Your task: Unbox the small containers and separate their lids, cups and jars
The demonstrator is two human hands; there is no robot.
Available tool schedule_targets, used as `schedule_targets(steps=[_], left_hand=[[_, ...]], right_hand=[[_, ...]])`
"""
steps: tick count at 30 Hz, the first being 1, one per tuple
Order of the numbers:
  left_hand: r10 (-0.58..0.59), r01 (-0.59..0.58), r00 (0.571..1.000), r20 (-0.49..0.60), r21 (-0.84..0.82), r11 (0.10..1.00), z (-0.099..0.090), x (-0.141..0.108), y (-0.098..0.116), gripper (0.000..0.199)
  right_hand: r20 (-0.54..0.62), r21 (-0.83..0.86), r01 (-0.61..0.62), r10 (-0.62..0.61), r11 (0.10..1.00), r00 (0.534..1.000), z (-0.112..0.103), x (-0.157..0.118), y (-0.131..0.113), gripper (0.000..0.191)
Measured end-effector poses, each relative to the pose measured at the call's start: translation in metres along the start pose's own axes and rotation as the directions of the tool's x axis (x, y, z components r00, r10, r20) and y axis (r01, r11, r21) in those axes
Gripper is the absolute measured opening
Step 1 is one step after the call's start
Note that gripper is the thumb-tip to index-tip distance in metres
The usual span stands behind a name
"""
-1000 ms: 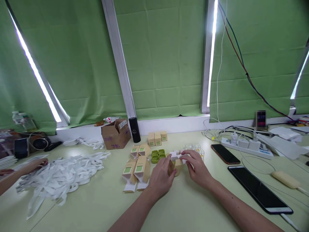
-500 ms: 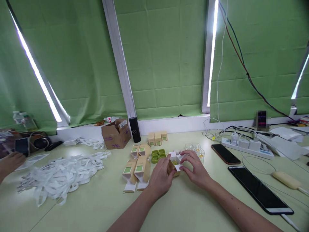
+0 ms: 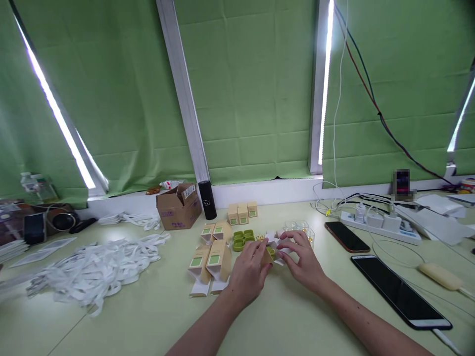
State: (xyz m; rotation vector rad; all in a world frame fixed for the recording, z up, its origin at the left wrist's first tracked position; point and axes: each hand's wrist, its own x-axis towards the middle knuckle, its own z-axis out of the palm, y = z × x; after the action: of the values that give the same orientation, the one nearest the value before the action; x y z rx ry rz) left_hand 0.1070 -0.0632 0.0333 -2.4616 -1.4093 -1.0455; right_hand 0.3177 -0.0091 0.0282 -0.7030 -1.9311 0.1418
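My left hand (image 3: 249, 272) is closed around the left side of a small kraft-paper box (image 3: 267, 257). The box is open, with white inner flaps spread, and a green piece (image 3: 272, 252) shows in its mouth. At the box's right side my right hand (image 3: 300, 257) has curved fingers on a white flap (image 3: 281, 257); the fingertips partly hide it. Just behind my left hand sits a group of green small trays (image 3: 243, 238). To the left lie several kraft boxes with green labels (image 3: 218, 259), their white flaps hanging open. Behind my right hand are clear plastic cups (image 3: 297, 226) with gold-coloured bits inside.
Small closed boxes (image 3: 242, 213) stand farther back, near a black cylinder (image 3: 207, 200) and a brown carton (image 3: 178, 206). White straps (image 3: 104, 267) are heaped at left. Phones (image 3: 399, 289) and a power strip (image 3: 380, 226) with cables lie at right.
The box between my hands has tilted, and more of the green piece shows. Another person's hand at the far left has left its place by the cards; a white blur shows at that edge.
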Motion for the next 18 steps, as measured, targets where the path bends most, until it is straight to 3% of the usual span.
schedule_targets(steps=[8, 18], left_hand=[[0.153, -0.156, 0.988, 0.032, 0.196, 0.968, -0.004, 0.0, 0.012, 0.065], [0.155, -0.143, 0.987, -0.031, 0.235, 0.961, -0.007, 0.003, 0.013, 0.064]], right_hand=[[0.005, -0.095, -0.038, 0.039, 0.995, 0.999, 0.006, -0.003, -0.007, 0.008], [-0.069, 0.125, -0.135, 0.145, 0.983, 0.987, 0.003, 0.002, -0.007, 0.021]])
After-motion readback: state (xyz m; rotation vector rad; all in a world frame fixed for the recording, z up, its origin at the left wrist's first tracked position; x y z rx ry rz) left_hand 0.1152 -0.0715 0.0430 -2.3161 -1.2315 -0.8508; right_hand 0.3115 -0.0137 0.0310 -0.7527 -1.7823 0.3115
